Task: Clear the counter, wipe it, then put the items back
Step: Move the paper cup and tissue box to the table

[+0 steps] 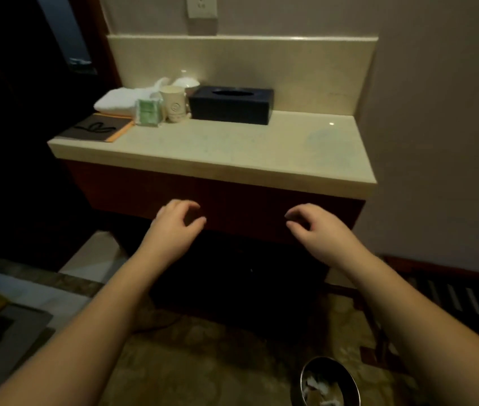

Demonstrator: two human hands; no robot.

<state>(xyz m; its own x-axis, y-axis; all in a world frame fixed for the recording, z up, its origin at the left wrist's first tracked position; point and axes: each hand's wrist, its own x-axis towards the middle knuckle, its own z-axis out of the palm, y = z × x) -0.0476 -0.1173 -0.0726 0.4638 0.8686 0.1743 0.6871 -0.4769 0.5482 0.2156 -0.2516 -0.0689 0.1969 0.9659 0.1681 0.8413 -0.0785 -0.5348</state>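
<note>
Both hands empty, fingers loosely curled: left hand [173, 222], right hand [317, 230], below counter [232, 153] edge. Tissue box [231, 104], cup [173, 103], towel [115, 101], packet [147, 112], folder [94, 128] crowd rear left. Bin [330, 382] on floor.

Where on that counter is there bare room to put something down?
The counter is bare along its front edge and across its whole right end, from the black tissue box to the right wall. The back left corner is crowded: folded towel, green packet, paper cup and dark folder. Both hands, left hand and right hand, hang empty below the edge.
</note>
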